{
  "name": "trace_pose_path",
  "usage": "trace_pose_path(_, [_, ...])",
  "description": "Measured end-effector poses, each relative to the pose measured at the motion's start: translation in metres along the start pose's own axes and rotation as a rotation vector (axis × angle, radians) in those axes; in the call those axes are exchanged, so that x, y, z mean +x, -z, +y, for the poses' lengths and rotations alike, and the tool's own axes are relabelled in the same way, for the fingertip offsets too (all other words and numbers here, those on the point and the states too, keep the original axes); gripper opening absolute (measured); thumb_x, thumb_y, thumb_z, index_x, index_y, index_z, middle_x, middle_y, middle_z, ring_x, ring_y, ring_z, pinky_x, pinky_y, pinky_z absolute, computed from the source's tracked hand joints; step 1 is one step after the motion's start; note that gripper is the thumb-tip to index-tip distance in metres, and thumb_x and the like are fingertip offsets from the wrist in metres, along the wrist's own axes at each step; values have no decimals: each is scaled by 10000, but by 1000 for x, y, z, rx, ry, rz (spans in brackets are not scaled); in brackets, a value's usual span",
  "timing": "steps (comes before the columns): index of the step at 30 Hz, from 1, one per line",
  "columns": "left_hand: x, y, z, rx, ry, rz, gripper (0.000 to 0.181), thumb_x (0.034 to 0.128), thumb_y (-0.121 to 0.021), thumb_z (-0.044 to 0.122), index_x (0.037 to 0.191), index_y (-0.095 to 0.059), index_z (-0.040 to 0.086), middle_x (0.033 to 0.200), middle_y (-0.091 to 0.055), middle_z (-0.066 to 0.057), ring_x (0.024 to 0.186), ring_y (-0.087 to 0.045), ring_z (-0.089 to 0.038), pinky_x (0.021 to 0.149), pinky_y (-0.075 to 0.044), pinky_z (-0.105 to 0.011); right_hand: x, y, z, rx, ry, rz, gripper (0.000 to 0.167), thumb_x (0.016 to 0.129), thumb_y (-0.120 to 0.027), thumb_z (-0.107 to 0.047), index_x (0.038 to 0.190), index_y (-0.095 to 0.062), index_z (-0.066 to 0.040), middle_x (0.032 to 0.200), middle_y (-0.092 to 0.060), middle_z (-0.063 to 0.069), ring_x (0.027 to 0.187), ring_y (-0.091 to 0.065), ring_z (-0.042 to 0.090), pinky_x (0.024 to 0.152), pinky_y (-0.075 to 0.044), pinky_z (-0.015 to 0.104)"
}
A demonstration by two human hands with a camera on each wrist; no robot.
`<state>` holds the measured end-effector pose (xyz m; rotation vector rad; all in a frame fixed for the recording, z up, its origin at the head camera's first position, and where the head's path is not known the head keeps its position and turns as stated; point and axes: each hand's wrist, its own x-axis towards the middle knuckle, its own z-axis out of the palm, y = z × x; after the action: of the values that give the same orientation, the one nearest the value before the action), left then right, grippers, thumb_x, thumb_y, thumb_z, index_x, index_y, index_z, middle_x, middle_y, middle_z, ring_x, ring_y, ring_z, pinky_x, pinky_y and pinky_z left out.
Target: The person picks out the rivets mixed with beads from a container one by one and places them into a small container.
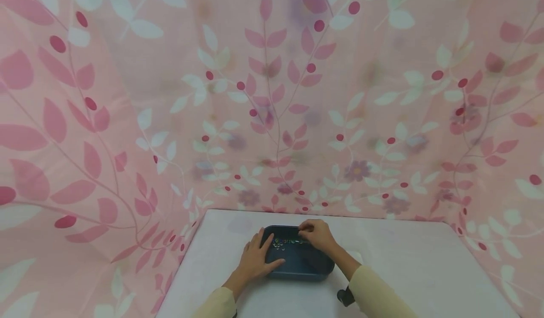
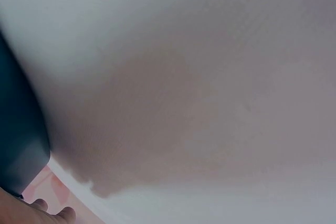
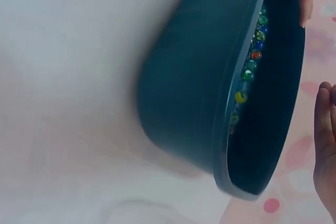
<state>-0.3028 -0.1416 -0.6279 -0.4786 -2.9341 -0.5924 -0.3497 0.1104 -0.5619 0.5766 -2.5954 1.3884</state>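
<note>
Left hand (image 1: 255, 259) lies spread on the left edge of the blue tray (image 1: 303, 276); right hand (image 1: 318, 235) curls at its far edge, any grip unclear. Marbles (image 3: 251, 65) lie inside it, near the tabletop's far edge.

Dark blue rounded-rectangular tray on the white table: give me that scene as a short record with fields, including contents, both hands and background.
container: dark blue, rounded-rectangular, plastic-looking tray
support: white table
contents: small, shiny, multicoloured glass-like marbles, gathered toward the tray's far side
left hand: fingers spread, at the tray's left rim
right hand: fingers bent, above the tray's far right part; whether it holds anything is unclear
clothing: pale yellowish long sleeves
background: pink leaf-patterned sheet
</note>
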Motion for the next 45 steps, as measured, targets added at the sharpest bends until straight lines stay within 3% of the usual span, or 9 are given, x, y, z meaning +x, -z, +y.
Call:
trace_pose_path(10, [0, -3, 1, 19, -13, 22, 974, 813, -453, 841, 1538, -354, 198, 1625, -207, -180, 1434, -319, -433, 1093, -301, -647, -5, 19, 1, 0, -63, -1, 70, 849, -758, -65, 912, -760, -34, 794, -752, 27, 722, -708, 102, 627, -554, 231])
trace_pose_path(22, [-1, 1, 3, 7, -6, -6, 975, 811, -480, 828, 1552, -325, 213, 1643, -171, -169, 1456, -296, -420, 1111, -288, -638, -11, 44, 6, -18, -90, 19, 63, 841, -764, -57, 899, -753, -34, 806, -745, 50, 699, -695, 104, 620, -561, 229])
trace_pose_path(35, [-1, 4, 6, -12, -5, -20, 965, 825, -505, 798, 1551, -329, 187, 1641, -170, -174, 1459, -291, -417, 1116, -292, -627, -26, 66, 27, -45, -201, 33, 50, 850, -761, -85, 895, -744, -71, 807, -740, 37, 700, -693, 155, 612, -536, 213])
trace_pose_path(45, [-3, 7, 4, -14, -4, -3, 967, 825, -512, 794, 1545, -344, 169, 1636, -179, -185, 1452, -303, -418, 1104, -306, -629, -43, 84, 47, -53, -223, 47, 89, 866, -739, -63, 931, -729, -3, 787, -733, 62, 665, -674, 139, 610, -549, 229])
